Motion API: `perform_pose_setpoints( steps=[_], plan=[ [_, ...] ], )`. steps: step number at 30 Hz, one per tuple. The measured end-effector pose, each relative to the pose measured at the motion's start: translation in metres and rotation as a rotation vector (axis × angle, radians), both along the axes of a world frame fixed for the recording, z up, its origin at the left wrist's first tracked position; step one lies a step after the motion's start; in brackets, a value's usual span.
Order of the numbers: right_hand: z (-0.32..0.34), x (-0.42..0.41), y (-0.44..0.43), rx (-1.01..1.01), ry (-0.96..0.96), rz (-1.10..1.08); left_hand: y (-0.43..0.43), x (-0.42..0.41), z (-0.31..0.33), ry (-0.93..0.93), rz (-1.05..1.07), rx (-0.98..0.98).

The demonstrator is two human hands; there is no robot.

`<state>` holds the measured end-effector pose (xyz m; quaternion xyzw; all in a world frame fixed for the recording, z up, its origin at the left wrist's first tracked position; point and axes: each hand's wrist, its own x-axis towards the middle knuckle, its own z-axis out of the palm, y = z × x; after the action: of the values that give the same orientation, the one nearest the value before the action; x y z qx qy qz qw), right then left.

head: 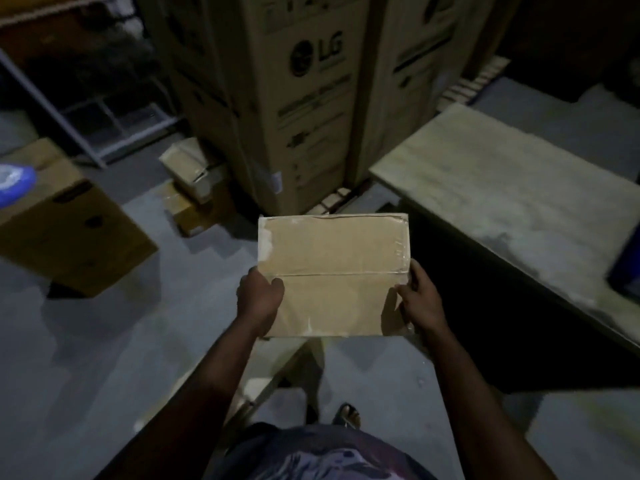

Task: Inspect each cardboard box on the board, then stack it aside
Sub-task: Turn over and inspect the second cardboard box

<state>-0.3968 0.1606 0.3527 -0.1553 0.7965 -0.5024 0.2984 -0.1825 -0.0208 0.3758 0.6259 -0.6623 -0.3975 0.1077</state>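
I hold a flat taped cardboard box in the air in front of me, its broad face turned up toward the camera. My left hand grips its lower left edge with the thumb on top. My right hand grips the lower right edge the same way. The pale board lies to the right of the box, its visible surface bare. Two small cardboard boxes are stacked on the floor beyond the held box, to the left.
Tall printed cartons stand straight ahead on a slatted pallet. A larger brown carton sits on the floor at the left with a blue object on it. A metal rack stands at the back left. Grey floor lies below me.
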Motion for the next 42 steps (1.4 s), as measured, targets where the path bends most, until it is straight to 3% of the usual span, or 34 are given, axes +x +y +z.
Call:
perform_pose_setpoints(
  steps=[12,23,31,42],
  plan=[
    [0.034,-0.125,0.099,-0.125,0.025,-0.346,0.023,-0.203,0.045,0.187,-0.358,-0.051],
    [0.040,-0.262,0.081,-0.109,0.102,-0.522,-0.019,-0.405,0.036,0.270,-0.542,-0.077],
    [0.038,-0.349,0.050,-0.057,0.050,-0.623,-0.065,-0.514,0.019,0.189,-0.664,-0.068],
    [0.030,-0.432,0.047,-0.062,-0.031,-0.663,-0.077,-0.598,-0.009,0.110,-0.822,-0.105]
  ],
)
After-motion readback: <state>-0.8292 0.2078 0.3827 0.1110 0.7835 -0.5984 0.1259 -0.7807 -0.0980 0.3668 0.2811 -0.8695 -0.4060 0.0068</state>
